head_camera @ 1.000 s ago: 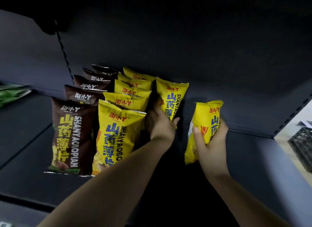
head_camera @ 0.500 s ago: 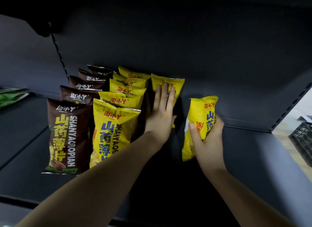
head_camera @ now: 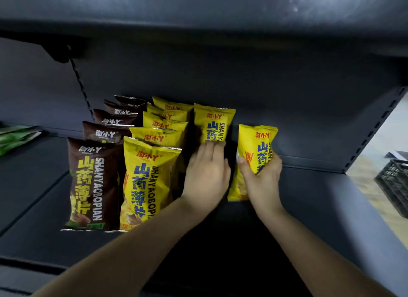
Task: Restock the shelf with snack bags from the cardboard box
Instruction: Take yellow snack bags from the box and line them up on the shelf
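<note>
On the dark grey shelf a row of brown snack bags stands upright at the left, with a row of yellow snack bags beside it. A single yellow bag stands at the back against the shelf wall; my left hand lies flat against its lower part, fingers straight. My right hand grips another yellow snack bag around its middle, holding it upright just right of the left hand. The cardboard box is out of view.
Green packets lie on the neighbouring shelf section at far left. An upper shelf hangs overhead. A black crate sits on the floor past the shelf's right end. Bare shelf surface stretches to the right of my right hand.
My left hand has slid down the back bag's front and now presses its lower part. My right hand brought its bag closer to the left hand, with the bag's top more upright.
</note>
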A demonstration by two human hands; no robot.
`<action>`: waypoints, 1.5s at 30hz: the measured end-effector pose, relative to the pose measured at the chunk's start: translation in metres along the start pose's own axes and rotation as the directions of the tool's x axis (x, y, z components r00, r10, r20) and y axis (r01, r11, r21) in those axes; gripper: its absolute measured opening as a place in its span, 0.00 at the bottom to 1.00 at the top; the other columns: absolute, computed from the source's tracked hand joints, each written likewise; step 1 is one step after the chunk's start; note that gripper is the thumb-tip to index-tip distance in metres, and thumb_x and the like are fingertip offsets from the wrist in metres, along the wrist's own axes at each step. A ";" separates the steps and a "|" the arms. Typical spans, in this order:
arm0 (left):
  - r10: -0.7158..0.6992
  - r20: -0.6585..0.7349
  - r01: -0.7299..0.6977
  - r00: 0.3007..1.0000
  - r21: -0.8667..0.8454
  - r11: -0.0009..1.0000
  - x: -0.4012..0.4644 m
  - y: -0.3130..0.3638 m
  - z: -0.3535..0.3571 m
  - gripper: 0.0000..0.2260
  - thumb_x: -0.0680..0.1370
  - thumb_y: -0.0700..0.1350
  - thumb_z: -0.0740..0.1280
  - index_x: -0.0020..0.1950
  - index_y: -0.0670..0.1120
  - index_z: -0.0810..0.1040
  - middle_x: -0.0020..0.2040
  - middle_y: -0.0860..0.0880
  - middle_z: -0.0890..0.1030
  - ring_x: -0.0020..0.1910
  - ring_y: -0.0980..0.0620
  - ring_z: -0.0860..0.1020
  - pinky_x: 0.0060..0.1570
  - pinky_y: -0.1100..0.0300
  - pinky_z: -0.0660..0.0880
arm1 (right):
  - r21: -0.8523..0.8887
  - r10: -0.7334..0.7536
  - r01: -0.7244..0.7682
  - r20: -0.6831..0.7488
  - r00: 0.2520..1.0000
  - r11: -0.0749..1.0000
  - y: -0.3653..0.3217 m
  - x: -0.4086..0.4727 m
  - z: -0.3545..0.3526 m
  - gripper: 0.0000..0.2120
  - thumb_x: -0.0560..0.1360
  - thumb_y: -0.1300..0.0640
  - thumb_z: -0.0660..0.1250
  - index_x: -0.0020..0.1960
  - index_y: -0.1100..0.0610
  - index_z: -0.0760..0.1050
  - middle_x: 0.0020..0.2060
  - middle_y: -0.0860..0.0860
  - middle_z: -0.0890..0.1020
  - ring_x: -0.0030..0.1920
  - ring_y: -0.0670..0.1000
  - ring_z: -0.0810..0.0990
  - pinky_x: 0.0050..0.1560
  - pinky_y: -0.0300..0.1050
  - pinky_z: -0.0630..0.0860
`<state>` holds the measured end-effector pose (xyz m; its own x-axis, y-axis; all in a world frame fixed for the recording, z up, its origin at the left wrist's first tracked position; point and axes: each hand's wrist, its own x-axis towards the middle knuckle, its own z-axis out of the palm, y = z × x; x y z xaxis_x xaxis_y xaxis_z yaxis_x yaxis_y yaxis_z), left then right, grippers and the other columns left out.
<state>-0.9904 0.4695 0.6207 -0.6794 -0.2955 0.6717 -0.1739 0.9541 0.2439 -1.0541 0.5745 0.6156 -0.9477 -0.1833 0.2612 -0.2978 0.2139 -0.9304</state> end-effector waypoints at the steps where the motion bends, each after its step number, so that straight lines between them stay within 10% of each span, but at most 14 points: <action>1: 0.003 0.046 -0.002 0.999 -0.034 0.999 -0.011 0.001 -0.002 0.22 0.74 0.49 0.55 0.64 0.40 0.73 0.54 0.42 0.78 0.53 0.41 0.78 0.50 0.51 0.77 | 0.000 0.036 -0.036 0.026 0.999 0.999 -0.003 0.003 0.004 0.42 0.65 0.44 0.72 0.71 0.61 0.60 0.61 0.55 0.68 0.66 0.55 0.65 0.66 0.44 0.62; 6: -0.137 0.307 0.172 0.942 -0.090 0.981 -0.036 -0.001 -0.001 0.35 0.75 0.55 0.58 0.76 0.40 0.53 0.70 0.42 0.67 0.69 0.43 0.66 0.66 0.50 0.66 | 0.172 0.127 -0.183 0.293 0.948 0.968 -0.013 -0.001 0.025 0.29 0.58 0.39 0.70 0.58 0.39 0.70 0.61 0.51 0.74 0.64 0.53 0.73 0.66 0.58 0.70; 12: -0.358 0.274 0.425 0.893 -0.243 0.872 -0.023 -0.007 -0.001 0.33 0.74 0.40 0.63 0.75 0.39 0.51 0.69 0.41 0.64 0.70 0.43 0.63 0.70 0.53 0.61 | 0.107 0.000 -0.047 0.404 0.915 0.993 -0.018 0.001 0.037 0.17 0.71 0.69 0.67 0.56 0.53 0.72 0.52 0.53 0.81 0.53 0.52 0.80 0.56 0.48 0.76; 20: -0.372 0.186 0.412 0.909 -0.288 0.864 -0.018 -0.013 0.021 0.41 0.76 0.51 0.63 0.76 0.49 0.36 0.75 0.45 0.53 0.75 0.45 0.54 0.72 0.46 0.58 | -0.178 -0.120 0.185 0.321 0.939 0.967 0.000 0.016 0.052 0.16 0.71 0.54 0.68 0.59 0.53 0.76 0.50 0.57 0.79 0.52 0.56 0.78 0.56 0.52 0.75; 26: -0.384 0.140 0.408 0.913 -0.357 0.840 -0.018 -0.015 0.027 0.36 0.79 0.52 0.61 0.76 0.54 0.37 0.75 0.48 0.53 0.75 0.46 0.53 0.72 0.46 0.57 | -0.126 -0.019 0.078 0.418 0.908 0.989 -0.001 0.011 0.053 0.17 0.80 0.56 0.59 0.68 0.56 0.68 0.56 0.50 0.76 0.55 0.46 0.73 0.47 0.35 0.64; 40: -0.469 0.121 0.485 0.875 -0.185 0.855 -0.018 -0.015 0.020 0.34 0.77 0.50 0.64 0.75 0.47 0.47 0.64 0.40 0.68 0.65 0.40 0.68 0.65 0.47 0.67 | -0.209 -0.003 0.087 0.372 0.928 0.974 0.002 0.008 0.052 0.17 0.79 0.47 0.59 0.58 0.59 0.75 0.54 0.56 0.80 0.56 0.55 0.77 0.52 0.46 0.71; 45: -0.388 0.027 0.389 0.921 -0.057 0.919 -0.020 0.003 0.006 0.39 0.68 0.49 0.74 0.72 0.35 0.61 0.61 0.37 0.73 0.59 0.37 0.75 0.56 0.50 0.75 | -0.129 -0.071 0.109 0.271 0.960 0.986 0.000 -0.005 0.023 0.11 0.79 0.63 0.60 0.56 0.64 0.78 0.53 0.57 0.82 0.50 0.47 0.77 0.44 0.23 0.66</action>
<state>-0.9814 0.4790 0.6039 -0.5773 -0.6413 0.5054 -0.3833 0.7594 0.5257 -1.0466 0.5533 0.6087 -0.8576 -0.4510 0.2471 -0.4118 0.3146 -0.8552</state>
